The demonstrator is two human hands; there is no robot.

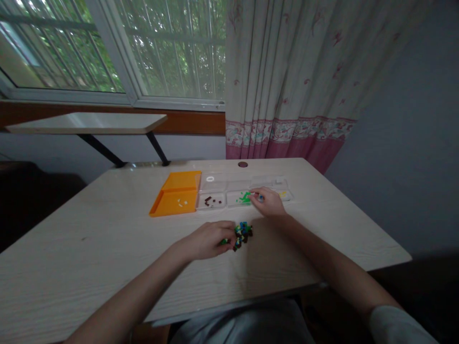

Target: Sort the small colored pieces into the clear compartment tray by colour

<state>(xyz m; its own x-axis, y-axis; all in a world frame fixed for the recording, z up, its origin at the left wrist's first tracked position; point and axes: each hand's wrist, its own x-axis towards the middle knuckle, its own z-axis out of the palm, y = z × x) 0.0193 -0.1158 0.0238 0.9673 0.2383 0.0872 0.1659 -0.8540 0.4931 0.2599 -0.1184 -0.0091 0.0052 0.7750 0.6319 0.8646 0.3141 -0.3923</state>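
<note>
My left hand [215,238] rests at the left side of a pile of small mixed toy bricks [244,231], mostly blue, green, yellow and dark brown. Its fingers are curled, with green bits showing under them; what they grip is hidden. Over a clear box holding green bricks [245,197], my right hand [268,202] has thumb and fingertips pinched together. Whatever is between those tips is too small to make out. A small bluish spot shows near its curled fingers.
Left of the green bricks stand a clear box with brown pieces [208,201] and an open orange box [168,203] with white pieces. Yellow pieces [283,194] lie in a box beyond my right hand. A raised shelf [96,123] stands at the back left.
</note>
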